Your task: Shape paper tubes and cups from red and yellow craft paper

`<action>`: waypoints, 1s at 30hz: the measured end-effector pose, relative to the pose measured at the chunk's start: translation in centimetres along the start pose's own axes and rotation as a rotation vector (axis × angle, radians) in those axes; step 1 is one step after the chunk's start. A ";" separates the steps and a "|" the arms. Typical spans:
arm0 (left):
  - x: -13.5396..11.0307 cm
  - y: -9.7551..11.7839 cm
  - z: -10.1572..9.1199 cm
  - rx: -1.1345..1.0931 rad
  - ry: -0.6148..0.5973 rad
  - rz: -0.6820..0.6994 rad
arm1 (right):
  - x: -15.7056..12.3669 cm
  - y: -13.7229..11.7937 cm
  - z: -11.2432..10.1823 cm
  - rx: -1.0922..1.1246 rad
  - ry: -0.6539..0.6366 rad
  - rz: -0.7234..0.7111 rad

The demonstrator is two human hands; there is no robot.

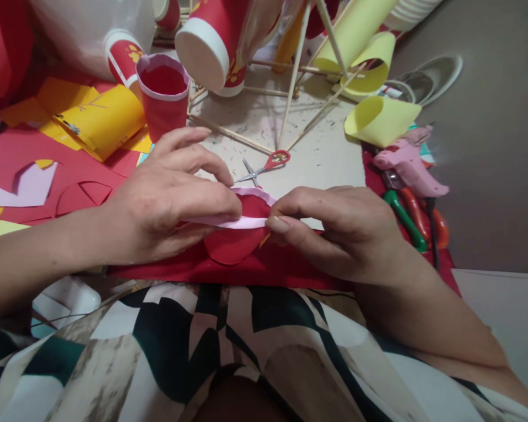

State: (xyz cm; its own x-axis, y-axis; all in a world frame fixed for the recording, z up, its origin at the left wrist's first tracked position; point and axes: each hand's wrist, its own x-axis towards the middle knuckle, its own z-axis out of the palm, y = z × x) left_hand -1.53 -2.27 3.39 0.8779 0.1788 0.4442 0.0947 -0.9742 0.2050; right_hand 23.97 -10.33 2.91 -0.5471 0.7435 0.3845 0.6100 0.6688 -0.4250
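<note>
Between my two hands is a red paper cup [233,245] with a pale pink paper strip [246,223] around its rim. My left hand [171,196] grips the rim from the left, thumb and fingers closed on the strip. At the right side of the rim, my right hand [338,228] pinches the strip between thumb and forefinger. Parts of the cup are hidden behind my fingers. Just beyond the rim lie small scissors [261,168] with red handles, blades apart. A second red paper cup [165,105] with a pink rim stands behind my left hand.
Rolled orange paper [103,120] and red paper scraps [22,158] lie at left. A frame of wooden sticks [290,88] stands at the back, near red-and-white cups [205,50]. At right are yellow paper rolls [381,120], a pink glue gun [411,167] and green-handled pliers [405,220].
</note>
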 end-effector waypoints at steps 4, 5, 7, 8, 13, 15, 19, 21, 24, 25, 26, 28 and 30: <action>-0.1 -0.1 0.1 -0.039 -0.012 -0.016 | 0.0 0.0 -0.1 -0.026 -0.002 0.004; -0.1 -0.1 0.0 -0.050 -0.023 -0.012 | 0.0 0.0 0.0 -0.028 0.002 -0.003; 0.0 -0.1 -0.1 -0.065 -0.053 0.009 | 0.1 0.0 0.0 -0.030 0.004 -0.017; 0.0 0.0 -0.2 -0.069 -0.061 0.018 | 0.1 0.1 0.0 -0.028 0.007 -0.022; 0.1 0.2 0.0 -0.062 -0.032 0.000 | 0.1 0.2 0.2 -0.016 0.015 -0.019; 0.1 0.3 0.2 -0.050 0.010 -0.030 | 0.1 0.2 0.2 0.002 0.022 -0.025; 0.2 0.4 0.3 -0.098 0.006 -0.084 | 0.1 0.2 0.2 0.009 0.002 -0.018; 0.2 0.5 0.2 -0.136 -0.006 -0.094 | 0.1 0.2 0.2 0.004 -0.003 -0.015; 0.2 0.5 0.1 -0.146 -0.002 -0.114 | 0.1 0.2 0.2 0.009 0.007 -0.019; 0.2 0.5 0.1 -0.141 0.005 -0.119 | 0.1 0.2 0.1 0.011 0.015 -0.022; 0.2 0.5 0.2 -0.137 0.016 -0.120 | 0.1 0.2 0.1 0.009 0.019 -0.023; 0.2 0.6 0.2 -0.135 0.031 -0.116 | 0.1 0.2 0.1 0.000 0.017 -0.024; 0.2 0.6 0.3 -0.137 0.037 -0.111 | 0.1 0.3 0.1 -0.004 -0.001 -0.025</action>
State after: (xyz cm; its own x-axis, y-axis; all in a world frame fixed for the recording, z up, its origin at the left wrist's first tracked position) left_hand -1.15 -2.89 3.35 0.8474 0.2919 0.4434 0.1234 -0.9207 0.3703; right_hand 24.02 -10.04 2.78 -0.5625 0.7267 0.3944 0.5985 0.6869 -0.4122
